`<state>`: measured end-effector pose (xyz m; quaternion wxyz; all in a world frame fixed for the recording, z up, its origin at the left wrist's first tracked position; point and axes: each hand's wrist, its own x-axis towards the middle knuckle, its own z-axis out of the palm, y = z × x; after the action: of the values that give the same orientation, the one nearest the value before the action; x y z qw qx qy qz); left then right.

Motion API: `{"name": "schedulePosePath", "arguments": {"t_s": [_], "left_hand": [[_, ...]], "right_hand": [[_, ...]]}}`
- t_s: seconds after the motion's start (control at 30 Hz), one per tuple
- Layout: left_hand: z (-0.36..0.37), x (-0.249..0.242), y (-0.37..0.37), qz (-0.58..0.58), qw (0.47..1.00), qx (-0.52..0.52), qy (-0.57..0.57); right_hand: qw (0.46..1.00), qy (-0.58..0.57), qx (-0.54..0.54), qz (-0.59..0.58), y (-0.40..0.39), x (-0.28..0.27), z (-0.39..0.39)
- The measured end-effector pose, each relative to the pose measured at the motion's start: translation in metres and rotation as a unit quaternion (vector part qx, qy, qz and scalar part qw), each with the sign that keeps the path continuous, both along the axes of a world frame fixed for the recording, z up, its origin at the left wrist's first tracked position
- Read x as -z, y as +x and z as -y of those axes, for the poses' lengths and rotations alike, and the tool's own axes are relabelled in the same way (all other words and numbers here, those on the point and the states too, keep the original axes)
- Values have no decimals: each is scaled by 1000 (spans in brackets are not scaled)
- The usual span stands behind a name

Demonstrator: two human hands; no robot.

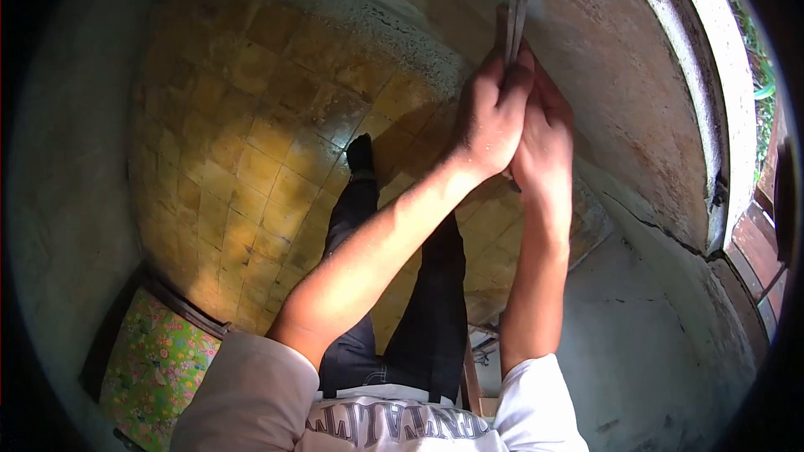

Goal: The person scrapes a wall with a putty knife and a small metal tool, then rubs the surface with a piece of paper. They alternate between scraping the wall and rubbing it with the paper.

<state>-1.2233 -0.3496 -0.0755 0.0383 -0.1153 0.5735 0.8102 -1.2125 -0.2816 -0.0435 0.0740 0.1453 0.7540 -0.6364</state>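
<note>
Left hand point(492, 121) has fingers pinched round a thin grey tool point(517, 23) pointing at the wall point(607, 75), right hand point(544, 130) against it, fingers too hidden to tell; a loose grip could let the tool skid, scraping knuckles.

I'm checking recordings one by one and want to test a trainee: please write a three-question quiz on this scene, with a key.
1. True or false: the left hand and right hand are close together.
2. Where in the picture is the flower-patterned fabric?
A. Upper left
B. Lower left
C. Upper right
3. Fill in: the slim tool extends from the hands toward the ___.

Key: 1. True; 2. B; 3. wall.
</note>
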Motion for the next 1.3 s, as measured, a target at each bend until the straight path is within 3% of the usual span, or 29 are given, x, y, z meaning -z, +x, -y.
{"name": "schedulePosePath", "arguments": {"t_s": [0.2,0.27,0.4,0.43,0.53,0.57,0.67,0.7,0.73,0.8,0.93,1.0,1.13,1.27,1.3], "left_hand": [[8,-3,-2,44,998,25,36],[3,-7,-1,25,1000,9,0],[9,0,-8,34,999,8,-7],[12,2,-9,24,1000,10,-7],[8,-4,-2,15,1000,5,-22],[6,-7,-3,10,999,3,-30],[5,-2,-8,63,997,18,-47],[14,-14,-13,104,992,20,-72],[21,-2,-18,119,992,16,-23],[26,-1,-17,86,994,21,-57],[7,2,-4,14,998,14,-54],[7,4,-4,49,997,36,-46],[14,8,-7,52,998,21,-22],[1,2,-1,5,998,7,-63],[3,0,-1,33,998,19,-51]], "right_hand": [[998,62,-11,-9,1,0,6],[997,79,-19,-17,0,-3,2],[994,55,-8,92,-11,-16,11],[997,74,7,22,-7,-5,16],[997,51,12,48,-2,-11,13],[995,92,7,-41,1,1,7],[998,6,29,48,-9,-7,9],[995,32,-6,90,-16,-11,11],[988,-42,2,148,-24,0,15],[990,-61,25,123,-18,-4,26],[990,18,59,124,-1,-16,20],[985,-3,27,173,-6,-29,13],[987,-25,18,159,-7,-11,16],[993,9,65,101,1,-12,10],[988,-14,63,137,-2,-18,9]]}}
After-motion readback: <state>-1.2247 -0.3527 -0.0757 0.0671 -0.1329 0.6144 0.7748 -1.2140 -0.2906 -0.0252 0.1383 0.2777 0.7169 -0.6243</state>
